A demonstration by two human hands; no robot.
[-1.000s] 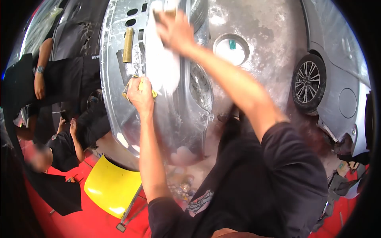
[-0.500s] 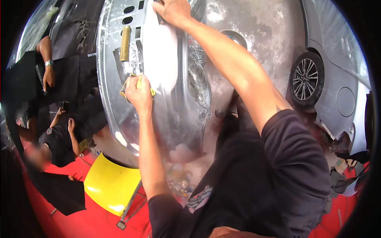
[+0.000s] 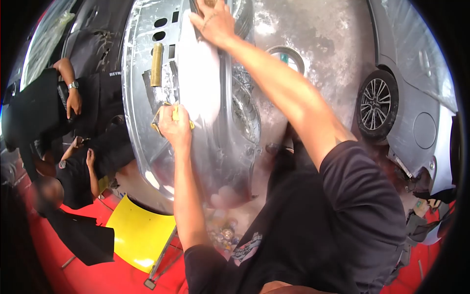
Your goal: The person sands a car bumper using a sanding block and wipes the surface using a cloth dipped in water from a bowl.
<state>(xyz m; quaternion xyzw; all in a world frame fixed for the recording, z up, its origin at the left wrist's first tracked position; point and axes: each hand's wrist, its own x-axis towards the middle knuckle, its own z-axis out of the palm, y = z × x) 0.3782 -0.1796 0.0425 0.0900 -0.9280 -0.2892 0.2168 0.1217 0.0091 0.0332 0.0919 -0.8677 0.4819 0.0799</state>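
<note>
A grey car body panel (image 3: 147, 142) carries a long smooth white patch (image 3: 200, 78), which looks like filler. My right hand (image 3: 217, 24) is at the patch's far end, its thumb spread from the fingers around a dark-edged block (image 3: 198, 19) partly cut off by the frame. My left hand (image 3: 174, 125) is closed on a crumpled yellow cloth (image 3: 176, 113), pressed on the panel left of the patch. Just beyond it lie a brass-coloured cylinder (image 3: 156, 65) and a dark flat strip (image 3: 147, 83).
A wheel (image 3: 245, 110) sits in the panel's arch. Another grey car (image 3: 421, 112) stands to the right. At left are people in black (image 3: 73, 171) and a yellow curved panel (image 3: 139, 235) on a stand. A round ring-shaped thing (image 3: 291, 54) lies on the floor.
The view has shifted, so the panel and both hands appear lower. Both hands keep about the same places on the panel. A phone in another person's hand no longer shows clearly.
</note>
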